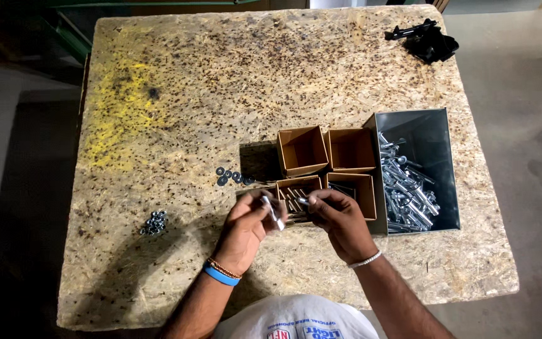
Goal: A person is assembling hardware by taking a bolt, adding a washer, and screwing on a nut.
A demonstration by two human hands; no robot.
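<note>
While my left hand [246,229] pinches a silver bolt [273,212] upright so its end is free, my right hand [337,216] closes on a small metal piece [302,201] beside it, just in front of the four cardboard boxes [325,168]; washers [232,177] lie left of them, the steel bolt bin [437,135] right.

Blue and beaded bands, seemingly silver bracelet, white printed shirt.
</note>
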